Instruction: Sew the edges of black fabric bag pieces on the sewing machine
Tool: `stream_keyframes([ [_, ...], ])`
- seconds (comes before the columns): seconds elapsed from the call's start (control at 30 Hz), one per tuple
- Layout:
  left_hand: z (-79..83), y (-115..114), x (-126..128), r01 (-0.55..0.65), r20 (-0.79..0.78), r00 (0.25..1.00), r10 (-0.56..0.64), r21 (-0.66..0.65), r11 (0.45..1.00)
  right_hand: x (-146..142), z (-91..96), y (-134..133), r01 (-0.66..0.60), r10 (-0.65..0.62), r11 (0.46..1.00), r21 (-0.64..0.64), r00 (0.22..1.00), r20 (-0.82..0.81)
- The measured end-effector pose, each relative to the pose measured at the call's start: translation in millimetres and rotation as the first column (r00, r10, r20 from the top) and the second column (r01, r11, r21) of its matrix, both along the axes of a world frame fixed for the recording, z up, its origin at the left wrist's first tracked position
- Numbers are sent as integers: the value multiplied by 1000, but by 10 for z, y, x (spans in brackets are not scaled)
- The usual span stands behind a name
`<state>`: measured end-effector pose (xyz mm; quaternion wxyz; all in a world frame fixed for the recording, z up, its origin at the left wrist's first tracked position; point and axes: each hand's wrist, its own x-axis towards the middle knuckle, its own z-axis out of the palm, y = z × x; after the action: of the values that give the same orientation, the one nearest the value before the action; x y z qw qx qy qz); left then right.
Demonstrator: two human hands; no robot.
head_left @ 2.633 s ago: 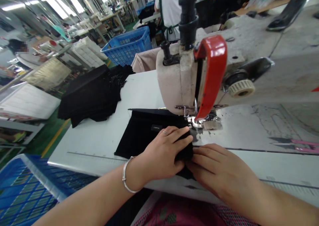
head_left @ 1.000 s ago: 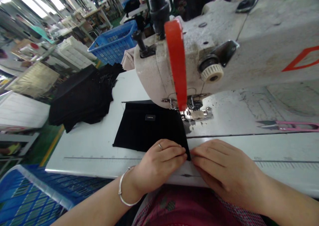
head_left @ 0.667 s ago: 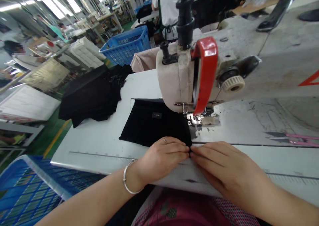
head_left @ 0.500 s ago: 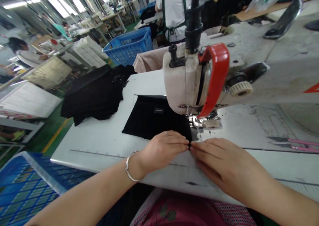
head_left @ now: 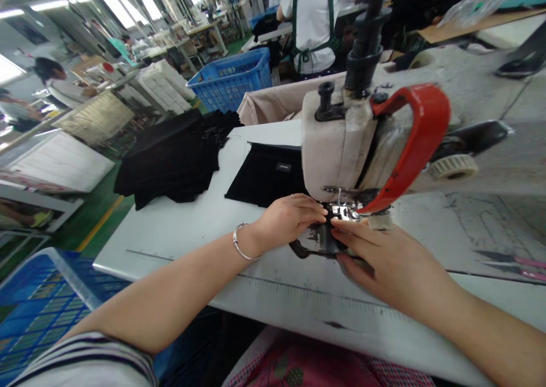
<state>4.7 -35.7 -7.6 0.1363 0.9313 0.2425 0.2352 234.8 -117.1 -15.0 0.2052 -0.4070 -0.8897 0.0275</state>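
A black fabric piece [head_left: 262, 176] with a small label [head_left: 284, 167] lies on the white sewing table, its right part hidden behind the sewing machine head [head_left: 326, 148]. My left hand [head_left: 292, 221], with a bracelet on the wrist, pinches the fabric's near edge just left of the presser foot [head_left: 343, 211]. Fingertips of my right hand [head_left: 381, 253] meet the left ones at this edge and grip it too, close in front of the foot; its thumb is partly hidden below. Under both hands shows the metal plate [head_left: 313, 240].
A pile of black fabric [head_left: 170, 156] lies at the table's left. Thread snips [head_left: 516, 264] rest on the right. One blue basket [head_left: 55, 301] stands at lower left, another blue basket [head_left: 232, 77] behind. A co-worker [head_left: 313, 25] stands beyond the machine.
Both hands have moved forward with the fabric, bringing its near edge up to the presser foot. The fabric has slid away from me. The view has shifted slightly.
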Motion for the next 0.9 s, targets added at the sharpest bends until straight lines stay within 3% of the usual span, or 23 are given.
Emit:
stream_keyframes([
  [0.27,-64,157,30,-114,-3,993,114,4,993,7,-81,43,12,-12,1000,16,1000,-27],
  [0.6,-30,150,41,-117,-9,993,117,1,993,-6,-77,48,28,-30,999,-30,999,-44],
  [0.73,13,239,14,-68,-30,997,67,-22,997,51,-37,46,2,-4,1000,-9,986,-169],
  [0.9,28,489,20,-57,-89,994,55,-24,998,123,-12,83,170,-156,983,64,971,-183],
])
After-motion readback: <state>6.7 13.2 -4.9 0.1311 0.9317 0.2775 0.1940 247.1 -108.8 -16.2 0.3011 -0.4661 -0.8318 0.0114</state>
